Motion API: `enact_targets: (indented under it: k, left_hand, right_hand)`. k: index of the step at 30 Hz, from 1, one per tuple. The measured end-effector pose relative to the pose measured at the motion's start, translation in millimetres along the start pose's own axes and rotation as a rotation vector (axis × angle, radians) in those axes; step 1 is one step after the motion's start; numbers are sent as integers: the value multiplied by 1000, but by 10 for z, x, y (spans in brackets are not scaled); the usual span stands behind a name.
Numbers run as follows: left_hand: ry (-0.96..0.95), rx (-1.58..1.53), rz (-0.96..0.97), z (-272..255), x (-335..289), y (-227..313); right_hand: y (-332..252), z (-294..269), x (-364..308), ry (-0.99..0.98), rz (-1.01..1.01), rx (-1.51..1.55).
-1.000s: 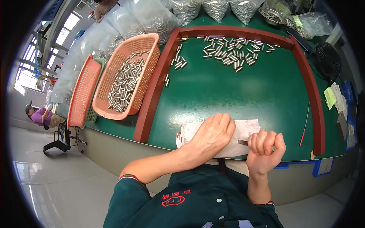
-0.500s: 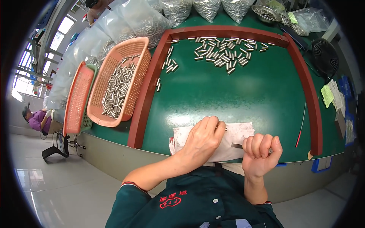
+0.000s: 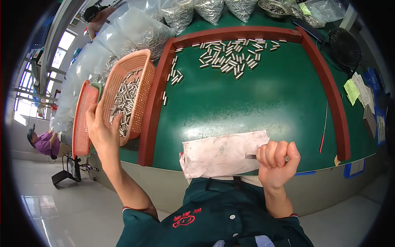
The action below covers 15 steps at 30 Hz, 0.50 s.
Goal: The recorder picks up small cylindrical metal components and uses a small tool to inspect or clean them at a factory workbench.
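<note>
My left hand (image 3: 103,131) is over the near-left rim of a coral perforated plastic basket (image 3: 148,80), its thumb and fingers spread apart. Inside the basket lie many short silvery metal cylinders (image 3: 126,97); I see none clearly in that hand. My right hand (image 3: 278,168) is closed in a fist around a flat, narrow metal strip (image 3: 250,156) whose end sticks out to the left; the rest of it is hidden by the fingers. Beneath that end is a folded, stained pale-pink cloth (image 3: 220,153) at the table's front edge.
A dark red raised frame (image 3: 153,119) borders the green tabletop (image 3: 247,107). More loose cylinders (image 3: 230,59) lie along its far side. Bags of cylinders (image 3: 177,16) stand behind. A red-handled thin rod (image 3: 322,144) and a black fan (image 3: 345,47) are at right. Two people are at left.
My left hand has swung from the cloth to the basket on the left, and its fingers have spread. My right hand keeps the metal strip over the cloth. The whole view has shifted slightly.
</note>
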<state>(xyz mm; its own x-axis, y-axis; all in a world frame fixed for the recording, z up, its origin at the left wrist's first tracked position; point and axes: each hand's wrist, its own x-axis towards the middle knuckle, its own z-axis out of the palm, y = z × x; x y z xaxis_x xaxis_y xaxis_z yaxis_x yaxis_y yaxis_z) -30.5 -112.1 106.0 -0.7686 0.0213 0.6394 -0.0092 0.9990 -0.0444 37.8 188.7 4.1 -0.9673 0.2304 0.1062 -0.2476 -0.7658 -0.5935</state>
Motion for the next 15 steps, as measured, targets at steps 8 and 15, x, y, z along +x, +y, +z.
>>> enact_targets:
  k: [8,15]
  left_hand:
    - [-81,-486,242,389,71,955]
    - [-191,-423,288,1236,328,1289]
  right_hand:
    - [0,-56,13,21,-3,-5]
    - [25,-16,-3,14,-1,28]
